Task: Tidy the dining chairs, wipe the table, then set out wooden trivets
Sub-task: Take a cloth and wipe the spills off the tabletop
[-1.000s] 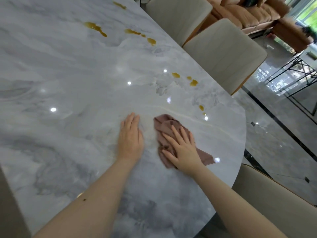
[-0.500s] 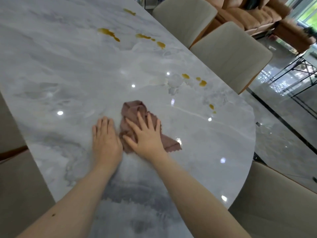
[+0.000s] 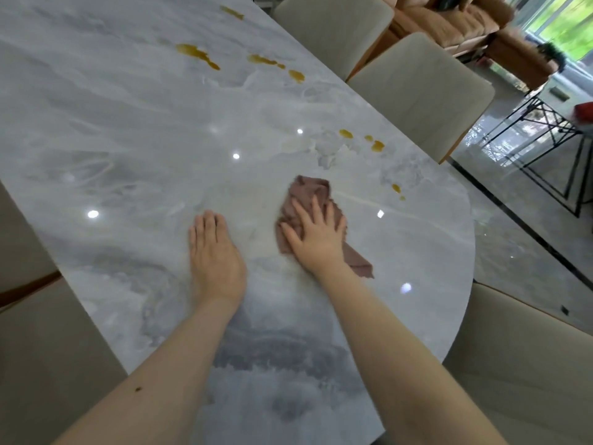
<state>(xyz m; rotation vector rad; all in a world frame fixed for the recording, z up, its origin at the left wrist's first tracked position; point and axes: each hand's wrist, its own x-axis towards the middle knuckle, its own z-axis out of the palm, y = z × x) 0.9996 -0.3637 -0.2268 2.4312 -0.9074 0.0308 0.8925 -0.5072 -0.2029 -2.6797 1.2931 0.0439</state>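
Note:
A grey marble table (image 3: 128, 130) fills the view. My right hand (image 3: 316, 237) presses flat, fingers spread, on a crumpled mauve cloth (image 3: 308, 194) near the table's rounded end. My left hand (image 3: 213, 255) rests flat on the bare marble to the left of the cloth, apart from it. Amber spill drops lie beyond the cloth: one group (image 3: 373, 141) to the upper right, small drops (image 3: 397, 188) closer to the right edge, and larger streaks (image 3: 199, 56) far up the table. No trivets are in view.
Two beige dining chairs (image 3: 423, 91) stand along the table's far right side. Another chair (image 3: 526, 367) is at the rounded end, and one (image 3: 41, 354) at the left. An orange sofa (image 3: 455, 17) and a black wire-frame stand (image 3: 545, 123) sit on the glossy floor beyond.
My right hand has slid the cloth to the right, away from my left hand, opening a gap between them. The left hand has stayed flat on the marble.

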